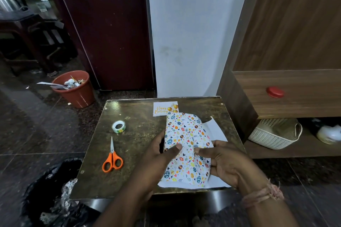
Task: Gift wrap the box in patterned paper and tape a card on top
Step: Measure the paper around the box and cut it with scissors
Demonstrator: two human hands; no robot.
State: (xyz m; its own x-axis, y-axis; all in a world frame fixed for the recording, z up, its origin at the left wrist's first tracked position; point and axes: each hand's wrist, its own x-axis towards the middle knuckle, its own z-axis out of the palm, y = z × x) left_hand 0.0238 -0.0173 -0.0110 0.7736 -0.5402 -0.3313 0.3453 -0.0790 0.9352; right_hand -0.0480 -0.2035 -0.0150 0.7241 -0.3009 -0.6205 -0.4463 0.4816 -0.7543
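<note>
Patterned paper (186, 134) with coloured eggs and hearts is folded over the box on a small dark table (140, 145); the box itself is hidden under it. White underside of the paper shows at the right and near edges. My left hand (158, 153) holds the paper's left side, thumb pressing on top. My right hand (223, 160) grips the right side, thumb on the paper beside the left thumb. A white "Happy Birthday" card (163, 109) lies flat behind the paper. A tape roll (119, 126) and orange-handled scissors (112, 158) lie to the left.
The table stands against a white wall and a wooden cabinet (287, 94) on the right. A white basket (275, 134) sits on the cabinet's low shelf. An orange bin (77, 90) stands on the floor at far left, a black bag (51, 190) near left.
</note>
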